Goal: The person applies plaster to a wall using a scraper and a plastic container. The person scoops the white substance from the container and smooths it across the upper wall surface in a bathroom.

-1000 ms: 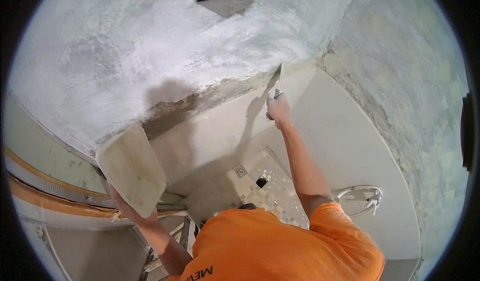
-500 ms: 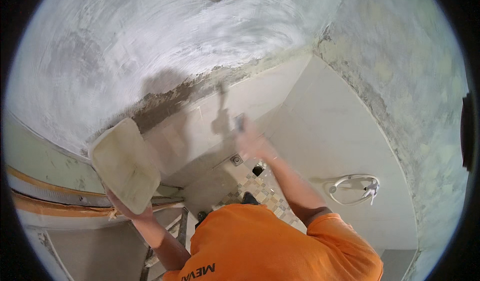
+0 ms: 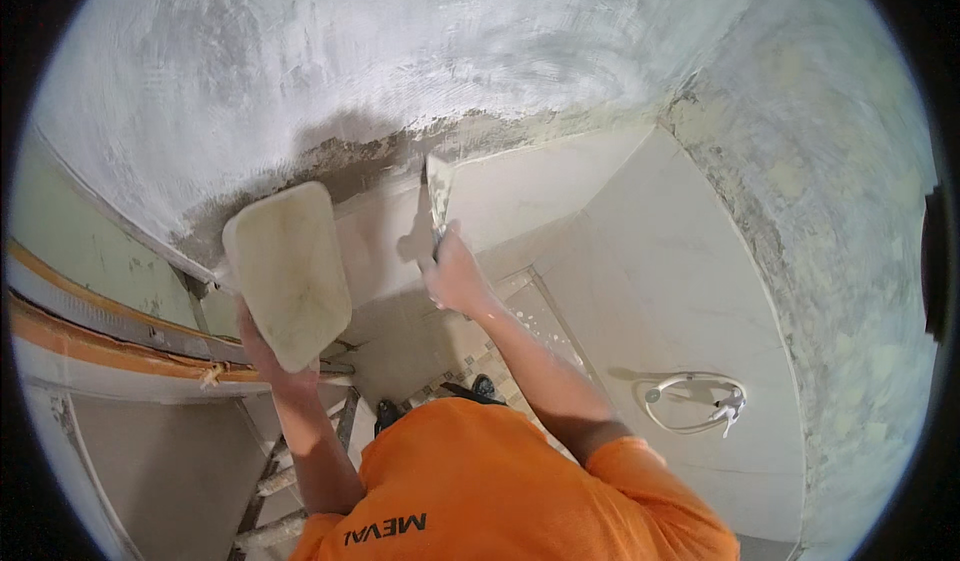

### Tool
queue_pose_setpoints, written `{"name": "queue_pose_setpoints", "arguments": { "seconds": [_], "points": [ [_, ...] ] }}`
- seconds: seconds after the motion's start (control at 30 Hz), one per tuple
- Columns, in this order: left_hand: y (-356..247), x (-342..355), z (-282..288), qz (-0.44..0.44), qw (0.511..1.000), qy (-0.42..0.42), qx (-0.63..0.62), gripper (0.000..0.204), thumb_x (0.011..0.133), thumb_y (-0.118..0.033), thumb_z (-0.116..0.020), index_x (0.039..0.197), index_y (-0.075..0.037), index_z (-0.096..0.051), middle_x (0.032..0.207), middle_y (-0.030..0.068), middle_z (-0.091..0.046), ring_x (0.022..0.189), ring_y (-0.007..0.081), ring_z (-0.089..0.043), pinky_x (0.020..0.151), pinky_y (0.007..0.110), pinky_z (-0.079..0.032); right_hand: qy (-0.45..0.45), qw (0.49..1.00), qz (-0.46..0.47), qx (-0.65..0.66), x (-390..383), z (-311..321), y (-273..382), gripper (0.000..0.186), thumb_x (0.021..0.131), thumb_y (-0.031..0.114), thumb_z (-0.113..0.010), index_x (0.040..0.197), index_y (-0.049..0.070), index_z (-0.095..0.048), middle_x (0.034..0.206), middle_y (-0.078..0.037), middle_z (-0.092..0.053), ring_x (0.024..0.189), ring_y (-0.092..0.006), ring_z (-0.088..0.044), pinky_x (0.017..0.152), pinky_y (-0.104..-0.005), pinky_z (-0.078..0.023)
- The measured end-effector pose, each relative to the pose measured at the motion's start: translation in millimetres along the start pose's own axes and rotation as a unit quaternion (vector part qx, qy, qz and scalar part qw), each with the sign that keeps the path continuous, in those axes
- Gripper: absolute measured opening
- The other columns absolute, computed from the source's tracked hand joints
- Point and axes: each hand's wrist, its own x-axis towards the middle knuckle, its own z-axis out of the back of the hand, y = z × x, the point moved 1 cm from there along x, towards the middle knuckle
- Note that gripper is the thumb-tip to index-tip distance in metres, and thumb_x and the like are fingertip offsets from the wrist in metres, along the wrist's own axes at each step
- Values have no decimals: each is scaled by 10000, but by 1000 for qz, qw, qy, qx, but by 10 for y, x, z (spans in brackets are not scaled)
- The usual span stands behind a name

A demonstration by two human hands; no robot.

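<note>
My left hand (image 3: pixel 270 356) grips a white rectangular plastic tub (image 3: pixel 290 271) from below and behind, its open side turned toward me. The tub covers most of my left fingers. In my right hand (image 3: pixel 455 276) is a putty knife (image 3: pixel 438 189), its pale smeared blade pointing up at the wall. The blade is close to the line where the white tiles (image 3: pixel 540 176) meet the rough plastered wall (image 3: pixel 480 41). Whether it touches the wall I cannot tell. A grey-brown bare strip (image 3: pixel 350 161) runs along the plaster's lower edge.
At lower left stands a paint-spattered ladder (image 3: pixel 275 481), with orange and grey trim (image 3: pixel 110 336) above it. A shower hose (image 3: pixel 665 416) and mixer are fixed to the right wall. Mosaic flooring (image 3: pixel 470 366) lies far below around my shoes (image 3: pixel 484 387).
My right hand has moved left and up, bringing the putty knife to the tile edge. My left hand and the tub have shifted right and slightly up as the view moved.
</note>
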Motion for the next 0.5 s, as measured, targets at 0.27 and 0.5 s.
{"name": "queue_pose_setpoints", "arguments": {
  "seconds": [0.27, 0.5],
  "points": [
    [33, 170, -291, 146, 980, -53, -128, 531, 1053, -454, -447, 1434, -90, -512, 1297, 86, -631, 1168, 235, -643, 971, 403, -545, -134, 979, -133, 78, 154, 1407, -578, 189, 891, 134, -553, 1013, -8, -522, 683, -97, -549, 511, -193, -569, 441, -354, -474],
    [-192, -241, -43, 203, 970, -46, -122, 530, 1058, -459, -421, 1406, -77, -536, 1302, 90, -634, 1153, 259, -646, 952, 413, -545, -128, 969, -147, 155, 1003, 1364, -428, 261, 911, 169, -551, 1046, -42, -476, 820, -187, -627, 630, -271, -653, 526, -394, -547]
  ]
}}
